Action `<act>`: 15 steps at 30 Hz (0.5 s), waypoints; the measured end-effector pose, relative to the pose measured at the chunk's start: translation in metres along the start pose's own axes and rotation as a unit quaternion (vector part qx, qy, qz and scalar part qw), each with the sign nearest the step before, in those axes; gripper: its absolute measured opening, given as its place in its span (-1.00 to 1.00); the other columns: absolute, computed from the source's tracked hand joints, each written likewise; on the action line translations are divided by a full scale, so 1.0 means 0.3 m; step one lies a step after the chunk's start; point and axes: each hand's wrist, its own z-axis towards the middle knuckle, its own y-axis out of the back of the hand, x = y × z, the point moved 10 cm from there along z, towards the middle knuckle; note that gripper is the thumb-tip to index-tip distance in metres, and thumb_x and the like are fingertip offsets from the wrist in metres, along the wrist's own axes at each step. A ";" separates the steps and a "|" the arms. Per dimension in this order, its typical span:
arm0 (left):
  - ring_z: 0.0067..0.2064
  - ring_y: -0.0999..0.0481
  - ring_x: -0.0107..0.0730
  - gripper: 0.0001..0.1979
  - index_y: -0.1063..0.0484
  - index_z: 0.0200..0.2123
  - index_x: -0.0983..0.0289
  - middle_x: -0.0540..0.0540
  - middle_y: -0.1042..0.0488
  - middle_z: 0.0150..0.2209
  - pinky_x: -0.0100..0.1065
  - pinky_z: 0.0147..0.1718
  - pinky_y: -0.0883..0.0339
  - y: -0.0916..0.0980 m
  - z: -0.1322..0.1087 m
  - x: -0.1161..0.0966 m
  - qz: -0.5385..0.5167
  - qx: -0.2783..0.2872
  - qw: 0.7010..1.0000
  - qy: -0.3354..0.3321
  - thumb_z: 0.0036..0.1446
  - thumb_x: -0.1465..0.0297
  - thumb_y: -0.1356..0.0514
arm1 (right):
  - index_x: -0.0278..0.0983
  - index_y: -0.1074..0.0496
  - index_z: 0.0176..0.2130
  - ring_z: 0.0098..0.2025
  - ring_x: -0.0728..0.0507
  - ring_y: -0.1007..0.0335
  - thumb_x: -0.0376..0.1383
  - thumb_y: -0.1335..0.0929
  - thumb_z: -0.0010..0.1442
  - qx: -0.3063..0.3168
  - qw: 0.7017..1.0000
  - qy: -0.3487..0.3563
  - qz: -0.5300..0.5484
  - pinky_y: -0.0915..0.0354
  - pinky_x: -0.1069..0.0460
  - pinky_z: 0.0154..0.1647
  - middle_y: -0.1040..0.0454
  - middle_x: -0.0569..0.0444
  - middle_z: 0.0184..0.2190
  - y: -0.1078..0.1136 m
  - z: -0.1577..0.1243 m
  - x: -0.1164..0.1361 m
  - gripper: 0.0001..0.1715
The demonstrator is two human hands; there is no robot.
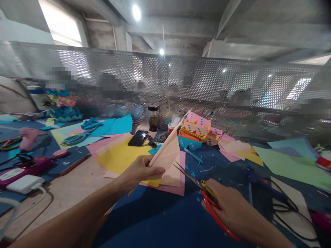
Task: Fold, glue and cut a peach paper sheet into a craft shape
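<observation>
My left hand pinches a folded sheet of peach paper, which it holds up at a slant above the table. My right hand grips red and yellow scissors by the handles. Their blades point up and left, slightly parted, with the tips close to the lower right edge of the peach paper. Beneath and behind the left hand lie sheets of yellow paper and pink paper. Whether the blades touch the held paper is hard to tell.
Behind stand folded paper boxes, a dark-lidded jar and a black phone. A glue gun with its cord lies right, near green paper. On the left are a power strip, pale blue scissors and a pink glue gun.
</observation>
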 end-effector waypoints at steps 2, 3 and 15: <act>-0.42 -0.33 -0.43 -0.57 -0.55 -0.31 0.36 0.03 -0.46 -0.45 -0.43 -0.46 -0.12 -0.016 -0.004 -0.002 0.003 0.014 1.000 0.002 -0.09 0.11 -0.40 | -0.20 -0.32 -0.22 -0.43 -0.09 -0.35 -0.13 -0.23 0.36 0.011 1.000 0.004 0.013 0.02 0.02 -0.42 -0.53 0.04 -0.30 -0.005 -0.001 0.014 -0.79; -0.43 -0.33 -0.43 -0.58 -0.54 -0.32 0.36 0.02 -0.45 -0.45 -0.43 -0.46 -0.11 -0.024 -0.006 -0.002 0.005 0.020 1.000 0.002 -0.08 0.11 -0.40 | -0.20 -0.32 -0.22 -0.43 -0.08 -0.34 -0.13 -0.23 0.36 0.015 1.000 0.005 0.019 0.02 0.02 -0.41 -0.53 0.04 -0.29 -0.007 -0.001 0.019 -0.79; -0.45 -0.32 -0.47 -0.60 -0.54 -0.32 0.35 0.00 -0.43 -0.47 -0.46 -0.48 -0.10 -0.073 -0.005 0.044 -0.005 0.067 0.998 0.004 -0.07 0.13 -0.41 | -0.21 -0.31 -0.25 -0.44 -0.08 -0.25 -0.12 -0.24 0.34 0.033 0.999 -0.004 0.031 0.07 0.02 -0.41 -0.50 0.07 -0.32 -0.040 -0.003 0.035 -0.77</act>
